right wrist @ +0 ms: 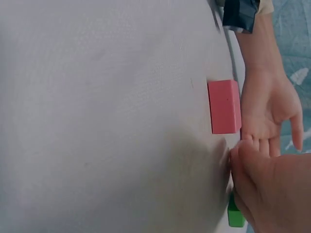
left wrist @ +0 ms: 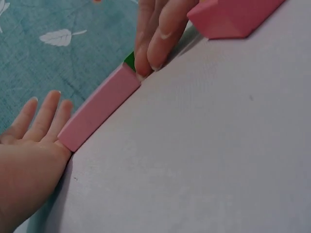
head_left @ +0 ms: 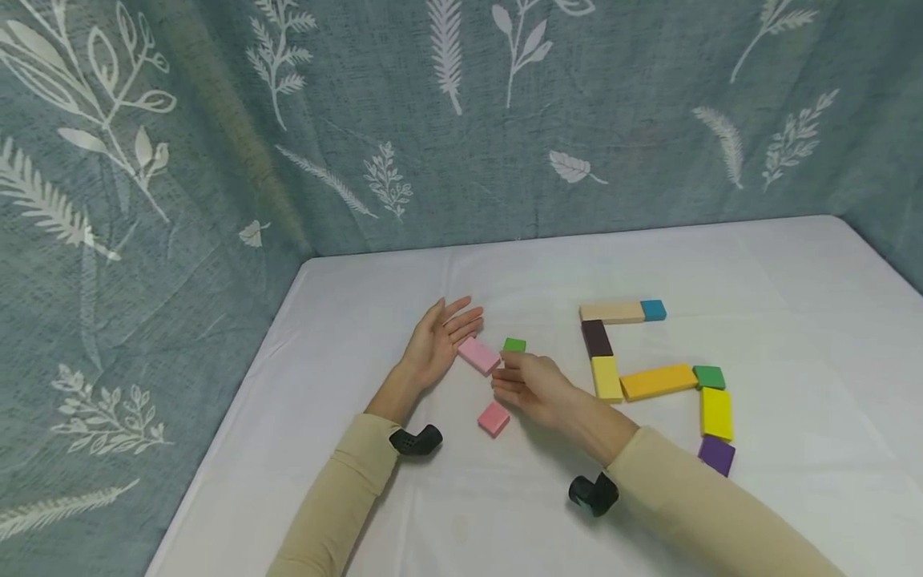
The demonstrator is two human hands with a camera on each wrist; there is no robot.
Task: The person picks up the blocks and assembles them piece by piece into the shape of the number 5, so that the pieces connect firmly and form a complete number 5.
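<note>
A light pink block (head_left: 479,356) lies flat on the white cloth between the two hands. My left hand (head_left: 435,340) has its fingers extended and its palm turned toward the block; the side of the hand touches the block's left end. At the other end, the fingertips of my right hand (head_left: 537,389) meet the block, as the left wrist view also shows. Just behind sits a green block (head_left: 514,345), partly hidden in both wrist views. A smaller, darker pink block (head_left: 493,419) rests nearer the front, apart from both hands.
On the right runs a bent line of blocks: blue (head_left: 653,310), beige (head_left: 611,313), dark brown (head_left: 597,339), pale yellow (head_left: 606,379), orange (head_left: 658,382), green (head_left: 709,377), bright yellow (head_left: 716,414) and purple (head_left: 717,455). The right forearm partly covers the purple one. A patterned curtain (head_left: 505,184) hangs behind.
</note>
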